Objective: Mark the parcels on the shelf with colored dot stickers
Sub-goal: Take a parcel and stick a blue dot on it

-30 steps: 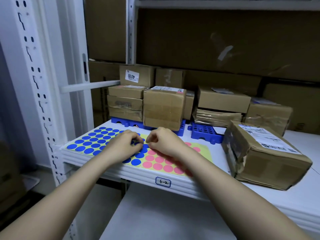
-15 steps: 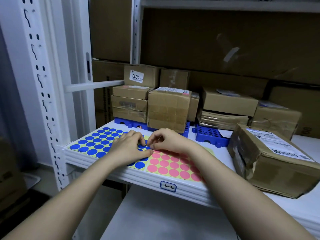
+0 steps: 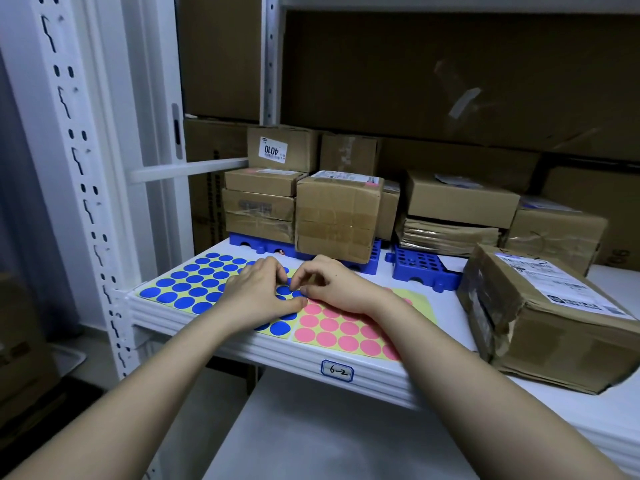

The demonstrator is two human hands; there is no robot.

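A white shelf [image 3: 311, 355], tagged "6-2" [image 3: 336, 371] on its near edge, is seen carrying two sticker sheets side by side at the near left. The blue dot sheet [image 3: 194, 289] lies to the left and the pink dot sheet [image 3: 349, 332] is laid just beside it on the right, both on yellow backing.

The left hand [image 3: 258, 294] is rested on the right part of the blue dot sheet, its fingers curled and its thumb pressed flat on the sheet near a blue dot; whether anything is gripped by it cannot be told. The right hand [image 3: 334, 289] is placed over the seam between the two sheets, its fingers curled and its thumb and forefinger brought together at a blue dot [image 3: 296, 293] at the sheet's right edge; the dot appears pinched, though whether it is lifted cannot be told.

Cardboard parcels are stacked farther back. A taped parcel [image 3: 337, 216] is set on a blue plastic rack [image 3: 363, 261], with a stack of flatter parcels [image 3: 259, 206] just left of it on another blue rack [image 3: 256, 244]. A third blue rack [image 3: 420, 271], with round holes, is seen to the right. A box labelled "4010" [image 3: 282, 148] is placed behind the stack. At the near right a large dented parcel [image 3: 547, 320] with a white shipping label is laid on the shelf.
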